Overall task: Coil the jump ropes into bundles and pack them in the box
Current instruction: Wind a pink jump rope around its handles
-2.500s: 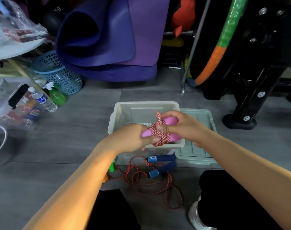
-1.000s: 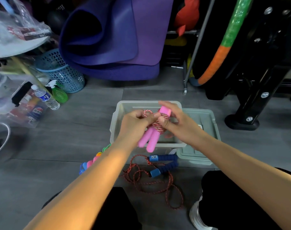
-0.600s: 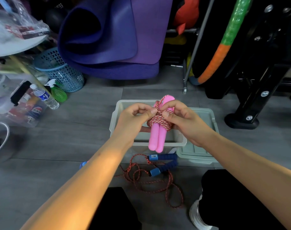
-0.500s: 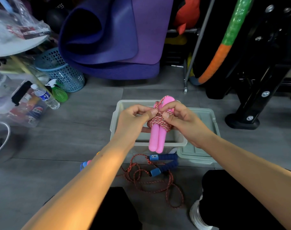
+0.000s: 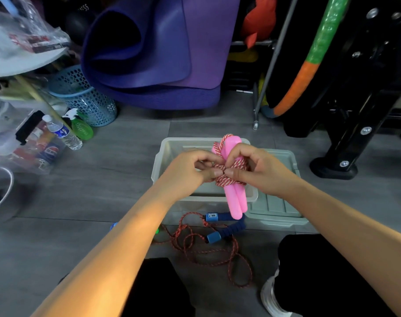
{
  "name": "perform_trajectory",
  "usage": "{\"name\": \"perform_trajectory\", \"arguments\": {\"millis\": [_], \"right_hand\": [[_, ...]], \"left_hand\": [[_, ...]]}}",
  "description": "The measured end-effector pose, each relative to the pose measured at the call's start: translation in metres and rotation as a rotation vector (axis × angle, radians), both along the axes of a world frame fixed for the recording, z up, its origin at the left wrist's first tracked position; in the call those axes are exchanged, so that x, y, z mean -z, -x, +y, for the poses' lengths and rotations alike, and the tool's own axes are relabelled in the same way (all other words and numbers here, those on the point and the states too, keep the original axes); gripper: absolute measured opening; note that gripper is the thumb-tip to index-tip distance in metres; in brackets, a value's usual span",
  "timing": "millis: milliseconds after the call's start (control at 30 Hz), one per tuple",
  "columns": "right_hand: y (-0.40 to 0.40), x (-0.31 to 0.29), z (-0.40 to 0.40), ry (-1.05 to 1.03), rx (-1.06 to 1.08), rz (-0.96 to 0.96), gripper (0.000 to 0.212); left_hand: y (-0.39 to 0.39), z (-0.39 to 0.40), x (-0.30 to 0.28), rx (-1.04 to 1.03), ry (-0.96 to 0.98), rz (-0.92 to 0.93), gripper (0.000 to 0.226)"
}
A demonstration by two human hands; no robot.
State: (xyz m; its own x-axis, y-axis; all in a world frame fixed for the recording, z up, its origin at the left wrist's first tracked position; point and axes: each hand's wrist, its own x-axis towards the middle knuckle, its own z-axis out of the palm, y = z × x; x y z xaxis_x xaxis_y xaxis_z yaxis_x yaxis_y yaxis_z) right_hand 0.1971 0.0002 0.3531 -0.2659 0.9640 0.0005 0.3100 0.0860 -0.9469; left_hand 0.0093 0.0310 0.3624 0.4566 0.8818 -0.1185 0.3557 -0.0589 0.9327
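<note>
Pink-handled jump rope (image 5: 235,197) (coiled) — between both hands' fingers (image 5: 214,173) | above box (image 5: 159,161)

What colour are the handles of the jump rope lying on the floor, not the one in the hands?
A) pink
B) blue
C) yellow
B: the loose rope on the floor has blue handles; the pink handles belong to the bundle held in both hands.
</note>
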Motion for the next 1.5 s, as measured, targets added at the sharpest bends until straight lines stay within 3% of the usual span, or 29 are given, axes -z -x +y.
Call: {"name": "perform_trajectory", "arguments": {"millis": [67,233,333,533,733,933,1133,1367,1500], "right_hand": [[0.001,0.002,-0.001,-0.013,-0.007,-0.101,0.013],[0.005,-0.001,0.000,-0.001,0.052,-0.044,0.012],[0.006,-0.003,0.001,0.020,0.049,-0.021,0.026],[0.009,-0.006,-0.005,0.063,-0.018,-0.110,0.028],[0.011,-0.005,-0.007,0.073,-0.058,-0.065,0.033],[0.009,-0.008,-0.004,0.158,-0.090,0.075,0.026],[0.014,-0.006,-0.003,0.105,0.077,0.092,0.017],[0.014,-0.004,-0.004,0.122,0.155,0.106,0.014],[0.010,-0.005,-0.002,0.137,0.118,0.136,0.012]], "left_hand": [[0.001,-0.001,0.001,0.006,-0.126,0.114,0.030],[-0.002,-0.005,0.000,-0.065,-0.205,0.034,0.029],[-0.002,-0.004,0.000,-0.051,-0.179,0.017,0.029],[-0.002,-0.003,0.001,0.009,0.028,0.031,0.025],[-0.003,0.001,0.003,0.157,-0.148,0.222,0.031],[-0.001,-0.001,0.006,0.174,-0.210,0.311,0.006],[-0.004,-0.002,0.011,0.075,-0.328,0.234,0.015],[0.002,0.001,0.005,0.123,-0.109,0.113,0.024],[-0.004,-0.003,0.005,0.030,-0.327,0.216,0.013]]}}
